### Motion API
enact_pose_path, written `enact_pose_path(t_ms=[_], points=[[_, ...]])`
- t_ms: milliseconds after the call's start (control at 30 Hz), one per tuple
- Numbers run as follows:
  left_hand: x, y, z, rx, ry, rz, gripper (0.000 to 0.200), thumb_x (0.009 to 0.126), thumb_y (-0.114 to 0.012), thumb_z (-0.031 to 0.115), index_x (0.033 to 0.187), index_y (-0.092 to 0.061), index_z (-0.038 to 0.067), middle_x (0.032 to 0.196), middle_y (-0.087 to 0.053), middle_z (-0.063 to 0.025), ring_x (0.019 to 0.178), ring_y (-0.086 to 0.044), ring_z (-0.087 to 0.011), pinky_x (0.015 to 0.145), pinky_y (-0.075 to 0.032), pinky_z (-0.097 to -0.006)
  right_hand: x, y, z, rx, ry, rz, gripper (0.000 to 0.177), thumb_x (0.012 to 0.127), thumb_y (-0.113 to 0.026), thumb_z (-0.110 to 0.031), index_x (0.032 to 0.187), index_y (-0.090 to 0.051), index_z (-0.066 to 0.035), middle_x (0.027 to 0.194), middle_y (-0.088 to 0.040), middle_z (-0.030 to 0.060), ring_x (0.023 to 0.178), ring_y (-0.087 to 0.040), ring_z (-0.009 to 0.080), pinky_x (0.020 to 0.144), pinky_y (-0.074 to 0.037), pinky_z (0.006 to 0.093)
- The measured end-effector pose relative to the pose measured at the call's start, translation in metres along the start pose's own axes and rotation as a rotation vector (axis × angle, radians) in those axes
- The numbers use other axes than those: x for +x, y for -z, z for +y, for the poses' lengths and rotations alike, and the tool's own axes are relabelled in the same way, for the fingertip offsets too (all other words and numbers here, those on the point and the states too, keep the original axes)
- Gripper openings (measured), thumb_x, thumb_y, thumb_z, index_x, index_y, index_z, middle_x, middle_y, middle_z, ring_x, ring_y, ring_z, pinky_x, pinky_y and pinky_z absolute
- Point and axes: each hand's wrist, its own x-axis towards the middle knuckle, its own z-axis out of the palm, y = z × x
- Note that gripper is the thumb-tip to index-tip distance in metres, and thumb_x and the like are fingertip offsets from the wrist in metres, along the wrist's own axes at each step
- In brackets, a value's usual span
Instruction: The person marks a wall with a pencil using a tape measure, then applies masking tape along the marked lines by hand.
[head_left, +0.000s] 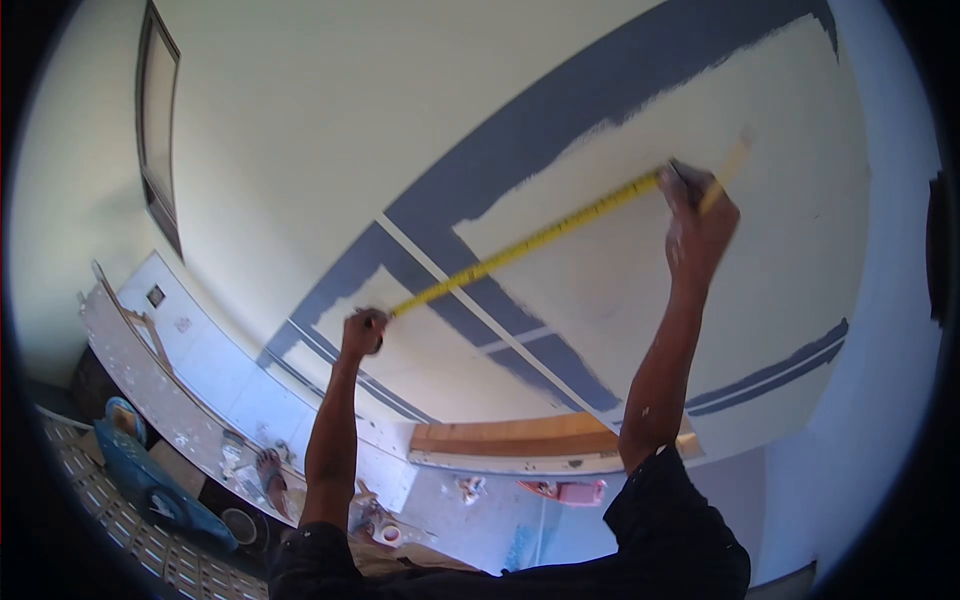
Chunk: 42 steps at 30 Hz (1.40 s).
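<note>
A yellow tape measure (530, 243) stretches taut at a slant across a cream wall (620, 250) with dark grey painted bands (560, 95). At its lower left end, my left hand (362, 332) is closed around the tape, near the edge of a small unpainted panel. My right hand (703, 222) grips the upper right end against the larger cream panel. A pale yellow stick (727, 172), blurred and pencil-like, also juts up from my right hand. Thin pale lines run between the grey bands, passing beneath the tape.
Below stands a paint-spattered plank (180, 400), with a bare foot (270, 475) on it. A blue container (160, 490) and a grey bucket (240, 525) sit at lower left. A wooden ledge (515, 437) runs under the wall; a pink object (580, 492) lies on the floor. A framed opening (158, 110) is at upper left.
</note>
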Motion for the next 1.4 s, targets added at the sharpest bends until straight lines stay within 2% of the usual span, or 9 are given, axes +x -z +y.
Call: enact_pose_path(t_ms=[133, 200, 267, 567, 800, 1000, 1100, 1267, 1400], points=[[-0.069, 0.059, 0.015, -0.182, 0.117, -0.181, 0.017, 0.081, -0.058, 0.014, 0.081, -0.065, -0.002, 0.07, -0.063, -0.0052, 0.067, -0.057, -0.0111, 0.063, -0.047, -0.0277, -0.035, 0.014, 0.006, 0.399, 0.006, 0.294, 0.052, 0.092, -0.046, -0.041, 0.094, -0.065, 0.007, 0.072, -0.062, 0.0089, 0.06, -0.047, 0.0092, 0.058, -0.04, 0.0206], [-0.113, 0.097, 0.027, -0.151, 0.108, -0.161, 0.021, 0.083, -0.057, 0.018, 0.078, -0.065, -0.001, 0.069, -0.062, -0.005, 0.067, -0.057, -0.01, 0.06, -0.046, -0.0269, -0.039, 0.009, -0.001, 0.443, 0.36, 0.602, 0.085, 0.089, -0.02, -0.067, 0.092, -0.067, 0.003, 0.07, -0.059, 0.0086, 0.053, -0.042, 0.0092, 0.048, -0.035, 0.0247], [-0.16, 0.13, 0.047, -0.217, 0.252, -0.058, 0.032, 0.086, -0.056, 0.027, 0.079, -0.065, -0.003, 0.071, -0.064, -0.0059, 0.066, -0.057, -0.0111, 0.06, -0.046, -0.0273, -0.058, -0.008, 0.023, 0.364, 0.102, 0.488, 0.104, 0.08, -0.003, -0.077, 0.1, -0.065, 0.004, 0.067, -0.059, 0.007, 0.048, -0.039, 0.0084, 0.045, -0.031, 0.0239], [-0.309, 0.249, 0.046, -0.134, 0.347, 0.444, 0.044, 0.092, -0.05, 0.034, 0.077, -0.063, -0.005, 0.064, -0.06, -0.0101, 0.056, -0.057, -0.0162, 0.052, -0.046, -0.0281, -0.035, -0.09, 0.046, 0.213, 0.309, 0.596, 0.018, 0.084, -0.057, -0.01, 0.097, -0.064, 0.002, 0.069, -0.062, 0.009, 0.053, -0.054, 0.0145, 0.047, -0.043, 0.0246], [-0.303, 0.274, 0.059, -0.228, 0.301, 0.837, 0.039, 0.092, -0.052, 0.033, 0.081, -0.06, -0.003, 0.064, -0.059, -0.0104, 0.057, -0.058, -0.017, 0.052, -0.047, -0.0279, -0.021, -0.095, 0.04, 0.141, 0.352, 0.723, 0.013, 0.081, -0.059, -0.009, 0.089, -0.065, -0.001, 0.06, -0.052, 0.0041, 0.051, -0.049, 0.0132, 0.045, -0.039, 0.0251], [-0.283, 0.267, 0.052, -0.232, 0.364, 0.637, 0.04, 0.093, -0.049, 0.032, 0.083, -0.061, -0.005, 0.066, -0.06, -0.0099, 0.057, -0.058, -0.0167, 0.053, -0.048, -0.0271, -0.051, -0.076, 0.025, 0.675, 0.29, 0.561, 0.014, 0.085, -0.056, -0.012, 0.083, -0.064, -0.001, 0.064, -0.054, 0.0043, 0.049, -0.046, 0.0102, 0.045, -0.037, 0.0236], [-0.288, 0.265, 0.019, -0.309, 0.437, 0.606, 0.037, 0.094, -0.048, 0.028, 0.083, -0.062, -0.005, 0.067, -0.061, -0.0101, 0.058, -0.058, -0.0163, 0.054, -0.047, -0.0266, -0.102, -0.058, 0.016, 0.765, -0.278, -0.146, 0.027, 0.092, -0.049, -0.017, 0.11, -0.049, 0.002, 0.074, -0.06, 0.0113, 0.049, -0.048, 0.0116, 0.046, -0.041, 0.0281], [-0.284, 0.247, 0.038, -0.274, 0.439, 0.56, 0.042, 0.093, -0.05, 0.036, 0.078, -0.061, -0.002, 0.064, -0.06, -0.0095, 0.052, -0.057, -0.0149, 0.047, -0.046, -0.0264, -0.125, -0.04, -0.013, 0.982, -0.163, 0.0, 0.056, 0.097, -0.04, -0.029, 0.137, -0.011, -0.002, 0.078, -0.059, 0.0149, 0.046, -0.046, 0.0066, 0.043, -0.036, 0.0221], [-0.299, 0.254, 0.032, -0.262, 0.517, 0.651, 0.045, 0.092, -0.051, 0.039, 0.079, -0.06, -0.003, 0.061, -0.058, -0.0081, 0.05, -0.056, -0.0157, 0.045, -0.046, -0.0271, -0.129, -0.033, -0.001, 0.97, 0.053, 0.026, 0.05, 0.097, -0.039, -0.023, 0.137, -0.018, -0.004, 0.091, -0.057, 0.017, 0.049, -0.051, 0.0083, 0.044, -0.041, 0.0193]])
